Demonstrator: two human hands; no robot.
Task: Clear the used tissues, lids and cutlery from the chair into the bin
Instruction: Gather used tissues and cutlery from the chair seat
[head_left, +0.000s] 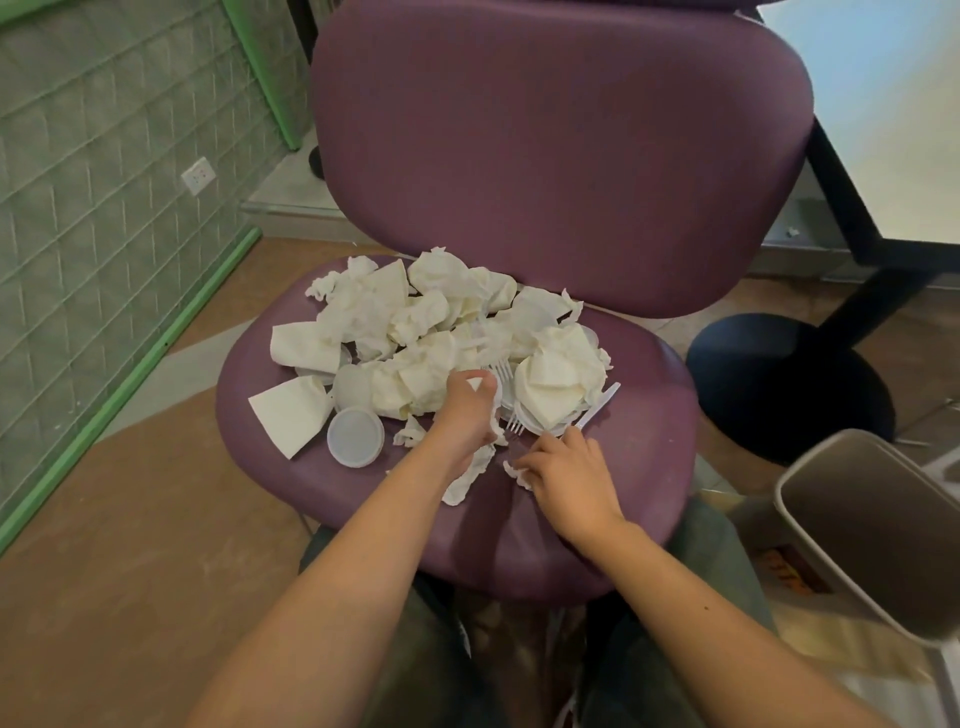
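Purple chair (613, 483) — seat piled with crumpled tissues (415, 322), round lids (355, 436), white plastic forks and a knife (597, 408). Left hand (467, 415): fingers curled into the heap's near edge; what it grips, cannot tell. Right hand (566, 470): fingers curled, pinching a tissue scrap (517, 474) on the seat — knife handle just beside its fingertips. Bin (872, 535): on the floor right of the chair.

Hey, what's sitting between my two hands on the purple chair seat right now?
In the head view, a clear plastic fork lies between the left hand and the right hand, with bare purple seat just below it.
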